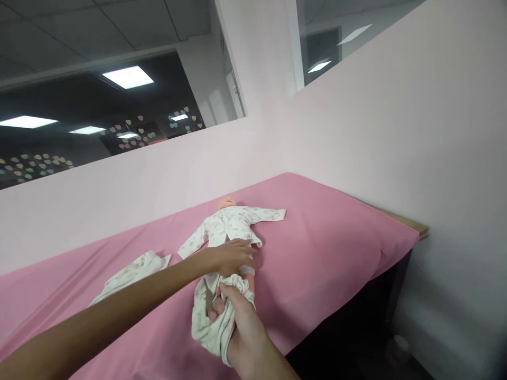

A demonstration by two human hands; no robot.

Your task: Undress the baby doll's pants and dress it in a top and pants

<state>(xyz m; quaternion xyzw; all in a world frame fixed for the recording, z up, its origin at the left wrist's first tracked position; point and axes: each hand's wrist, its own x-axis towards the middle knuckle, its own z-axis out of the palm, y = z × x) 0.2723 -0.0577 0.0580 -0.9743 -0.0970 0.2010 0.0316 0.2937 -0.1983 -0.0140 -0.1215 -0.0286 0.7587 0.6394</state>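
Note:
A baby doll (pixel 227 202) lies on its back on the pink sheet, its head toward the wall. It wears a white printed baby top (pixel 235 220) with both sleeves spread out. My left hand (pixel 234 257) lies over the doll's hip and upper leg with its fingers stretched out. Closer to me, my right hand (pixel 247 330) is closed on white printed baby trousers (pixel 209 322), bunched around the hand at the doll's legs. One bare leg (pixel 251 284) of the doll shows beside the bunched cloth; the other leg is hidden.
Another white printed garment (pixel 137 272) lies on the left, partly behind my left forearm. The pink sheet (pixel 317 248) covers a table whose wooden corner (pixel 422 230) shows on the right. White walls with windows stand behind it. A pale round object (pixel 400 345) is on the floor.

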